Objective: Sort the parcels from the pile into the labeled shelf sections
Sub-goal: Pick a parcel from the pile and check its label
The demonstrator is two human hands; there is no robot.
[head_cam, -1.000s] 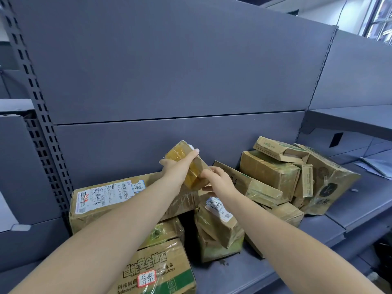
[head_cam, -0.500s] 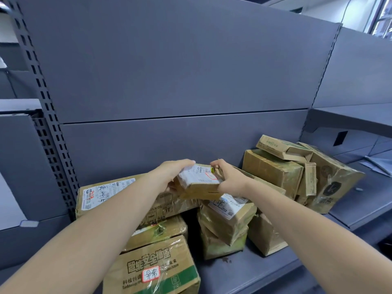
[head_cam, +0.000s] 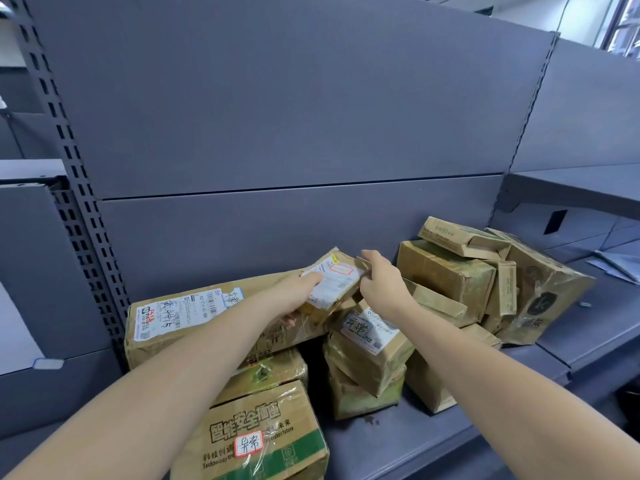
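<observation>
- A small parcel [head_cam: 334,282], label up and tilted, sits above the pile between both hands.
- The left hand [head_cam: 298,296] grips its left end; the right hand [head_cam: 382,284] clasps its right edge.
- A long box [head_cam: 194,315] lies just below-left; a labelled box [head_cam: 369,341] sits directly under.
- Further boxes [head_cam: 446,275] crowd the grey shelf [head_cam: 415,441] to the right.

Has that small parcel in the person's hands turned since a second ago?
Yes. The small parcel has turned its white label up and sunk nearer the long box.
</observation>
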